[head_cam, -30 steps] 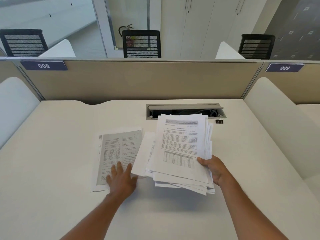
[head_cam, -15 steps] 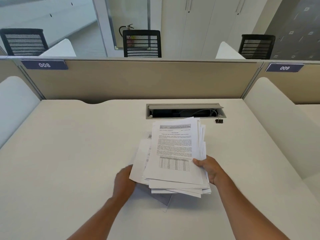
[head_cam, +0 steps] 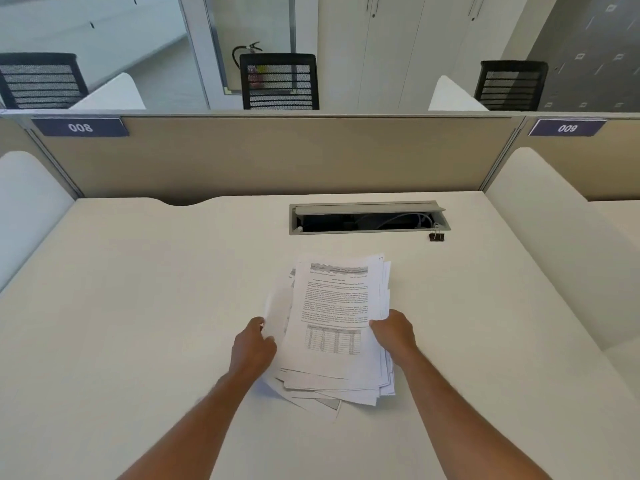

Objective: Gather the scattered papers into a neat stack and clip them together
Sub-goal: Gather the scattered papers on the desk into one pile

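A loose pile of printed papers (head_cam: 332,306) lies in the middle of the white desk (head_cam: 138,306), its sheets fanned out at the corners. The top sheet carries text and a small table. My left hand (head_cam: 254,344) grips the pile's left edge, and my right hand (head_cam: 394,332) grips its right edge. A small black binder clip (head_cam: 436,235) stands on the desk beyond the pile, at the right end of the cable slot, apart from both hands.
An open grey cable slot (head_cam: 369,218) is set into the desk behind the papers. A beige partition (head_cam: 277,157) closes the far edge. White side panels (head_cam: 554,237) flank the desk left and right. Black chairs stand beyond the partition.
My left hand slid the separate sheet from the left under the pile, then took hold of the pile's left edge. The pile came lower and nearer to me.
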The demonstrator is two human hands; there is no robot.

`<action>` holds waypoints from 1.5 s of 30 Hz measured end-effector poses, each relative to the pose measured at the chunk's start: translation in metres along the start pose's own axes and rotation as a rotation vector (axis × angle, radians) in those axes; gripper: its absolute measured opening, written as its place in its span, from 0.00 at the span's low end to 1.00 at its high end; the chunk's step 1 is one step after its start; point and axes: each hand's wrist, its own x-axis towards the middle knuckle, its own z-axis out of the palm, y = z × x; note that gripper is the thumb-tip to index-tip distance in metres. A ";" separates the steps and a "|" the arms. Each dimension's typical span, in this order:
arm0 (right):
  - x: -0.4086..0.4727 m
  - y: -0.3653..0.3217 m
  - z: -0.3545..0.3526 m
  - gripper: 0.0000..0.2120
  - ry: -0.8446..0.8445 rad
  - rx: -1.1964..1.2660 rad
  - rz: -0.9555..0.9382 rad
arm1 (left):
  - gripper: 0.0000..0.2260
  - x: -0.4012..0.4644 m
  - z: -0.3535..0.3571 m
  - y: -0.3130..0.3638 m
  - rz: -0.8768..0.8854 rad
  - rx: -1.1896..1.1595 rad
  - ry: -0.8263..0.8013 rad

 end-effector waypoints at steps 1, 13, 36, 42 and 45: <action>0.002 0.001 0.000 0.07 -0.041 0.068 0.021 | 0.24 0.001 0.000 0.000 -0.017 -0.032 -0.007; 0.011 0.005 -0.022 0.16 -0.055 0.444 0.076 | 0.04 0.012 -0.007 -0.028 -0.164 -0.242 -0.005; 0.003 -0.041 -0.067 0.21 0.418 0.040 -0.308 | 0.18 0.011 0.006 -0.024 -0.140 -0.267 -0.055; 0.005 -0.042 -0.088 0.11 0.554 0.128 -0.352 | 0.18 0.011 0.004 -0.027 -0.135 -0.269 -0.031; 0.002 -0.047 -0.097 0.13 0.688 0.158 -0.435 | 0.19 0.010 0.005 -0.025 -0.138 -0.250 -0.025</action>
